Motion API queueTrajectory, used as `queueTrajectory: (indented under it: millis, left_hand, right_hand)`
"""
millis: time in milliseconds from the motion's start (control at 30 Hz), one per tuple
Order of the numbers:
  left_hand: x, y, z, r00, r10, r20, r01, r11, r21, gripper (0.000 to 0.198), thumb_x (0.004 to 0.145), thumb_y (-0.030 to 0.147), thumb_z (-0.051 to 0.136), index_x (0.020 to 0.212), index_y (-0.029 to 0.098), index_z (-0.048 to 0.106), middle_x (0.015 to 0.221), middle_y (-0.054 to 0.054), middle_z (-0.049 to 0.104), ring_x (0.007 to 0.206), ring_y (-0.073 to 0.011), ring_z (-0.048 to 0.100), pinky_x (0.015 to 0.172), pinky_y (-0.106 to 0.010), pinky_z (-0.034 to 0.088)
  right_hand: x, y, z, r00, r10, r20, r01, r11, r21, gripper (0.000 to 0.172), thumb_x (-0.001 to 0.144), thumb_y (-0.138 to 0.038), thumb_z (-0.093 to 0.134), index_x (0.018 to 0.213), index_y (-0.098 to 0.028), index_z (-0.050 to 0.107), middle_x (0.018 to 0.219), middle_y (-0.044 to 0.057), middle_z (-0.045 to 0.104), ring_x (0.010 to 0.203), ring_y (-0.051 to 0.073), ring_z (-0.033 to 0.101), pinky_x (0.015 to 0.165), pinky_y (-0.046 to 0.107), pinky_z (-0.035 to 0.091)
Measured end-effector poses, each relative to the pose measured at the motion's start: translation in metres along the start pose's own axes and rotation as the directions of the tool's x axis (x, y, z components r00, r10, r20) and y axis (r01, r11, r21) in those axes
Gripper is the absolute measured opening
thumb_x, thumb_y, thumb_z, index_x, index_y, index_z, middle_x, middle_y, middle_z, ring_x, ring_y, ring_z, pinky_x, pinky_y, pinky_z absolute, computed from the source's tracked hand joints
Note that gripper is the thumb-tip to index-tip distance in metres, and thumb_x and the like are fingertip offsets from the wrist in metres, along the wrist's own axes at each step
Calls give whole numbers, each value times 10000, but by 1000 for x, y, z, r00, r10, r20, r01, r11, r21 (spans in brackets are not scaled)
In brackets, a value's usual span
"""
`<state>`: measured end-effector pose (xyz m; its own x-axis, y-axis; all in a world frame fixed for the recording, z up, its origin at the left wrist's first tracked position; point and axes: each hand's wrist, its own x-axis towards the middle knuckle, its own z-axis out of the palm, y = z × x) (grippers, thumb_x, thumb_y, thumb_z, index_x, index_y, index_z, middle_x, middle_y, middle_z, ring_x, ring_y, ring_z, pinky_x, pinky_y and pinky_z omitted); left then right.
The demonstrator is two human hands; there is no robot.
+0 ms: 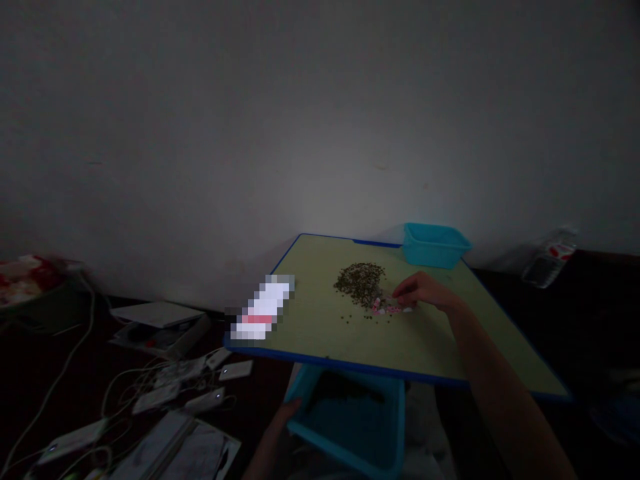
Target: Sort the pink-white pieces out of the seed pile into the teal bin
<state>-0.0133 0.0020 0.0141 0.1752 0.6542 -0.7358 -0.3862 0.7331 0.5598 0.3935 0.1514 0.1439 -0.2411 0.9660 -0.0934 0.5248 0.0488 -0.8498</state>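
My left hand (pixel 287 417) grips the left rim of a blue plastic basket (pixel 350 433) held below the table's front edge. Dark grains (pixel 345 388) lie inside that basket along its far side. Over the table, my right hand (pixel 419 291) has its fingers pinched at the edge of a small clear piece with pink and white print (pixel 389 307), which looks like a plastic bag. Just left of those fingers spreads a loose pile of brownish-green grains (pixel 360 281), partly against the bag. A few stray grains lie nearer the front.
The pale tabletop (pixel 310 320) has a blue rim. A second blue basket (pixel 435 247) stands at its back right corner. A blurred-out phone-like object (pixel 265 310) lies at the left edge. White chargers and cables (pixel 205 399) cover the floor at left; a plastic bottle (pixel 550 257) is at right.
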Motion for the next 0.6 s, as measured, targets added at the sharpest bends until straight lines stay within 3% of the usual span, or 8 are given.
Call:
queueTrajectory:
  millis: [300,467,600]
  left_hand:
    - [-4,-1,1,999,40,31,-41,999,34,538,894,539,600,1282,167,574,1224,-217,723,1130,-432,692,954,-598,567]
    - [-4,-2,1,999,38,12,-39,999,25,509,906,524,603,1281,181,564,1125,-186,747,1067,-422,708,926,-570,575]
    - [-7,-1,4,999,45,10,-45,999,-2,468,911,507,590,1256,191,576,1172,-187,726,1091,-425,688,949,-609,561]
  right_hand:
    - [-1,-6,4,1000,21,-15,-22,999,-38,312,648,-385,848,870,-166,865,723,67,782,604,168,631,612,287,477]
    - [0,-7,6,1000,19,-22,-20,1000,-22,313,644,-382,850,871,-167,866,687,60,766,578,159,602,587,282,458]
    - [0,-8,7,1000,20,-9,-20,1000,-2,315,642,-378,853,871,-163,865,676,53,757,569,147,591,583,275,457]
